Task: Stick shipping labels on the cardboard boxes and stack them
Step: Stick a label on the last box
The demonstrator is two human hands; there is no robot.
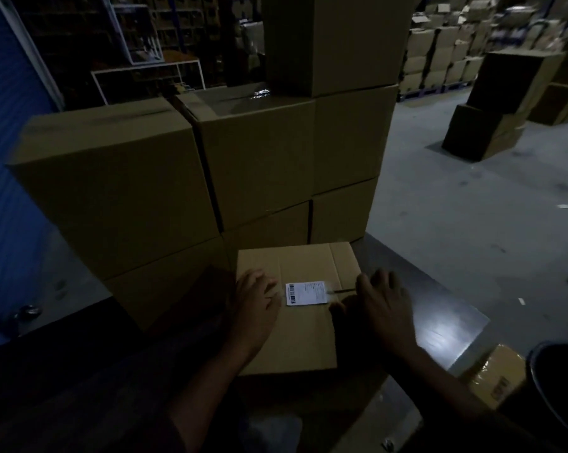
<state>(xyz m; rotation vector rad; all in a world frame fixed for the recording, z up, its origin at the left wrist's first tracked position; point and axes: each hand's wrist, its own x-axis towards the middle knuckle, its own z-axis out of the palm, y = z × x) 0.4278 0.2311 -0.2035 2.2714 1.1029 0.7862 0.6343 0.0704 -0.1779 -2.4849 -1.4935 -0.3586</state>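
Box point(304, 335): flat on the worktop point(439, 325).
Label point(306, 293): on the box top.
Left hand point(256, 307): flat, left of label.
Right hand point(382, 308): flat, right of label.

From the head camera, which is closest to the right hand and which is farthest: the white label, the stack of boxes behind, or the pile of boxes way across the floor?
From the right hand:
1. White label, just to its left on the box top.
2. Stack of boxes, behind the labelled box.
3. Far pile of boxes, across the floor at upper right.
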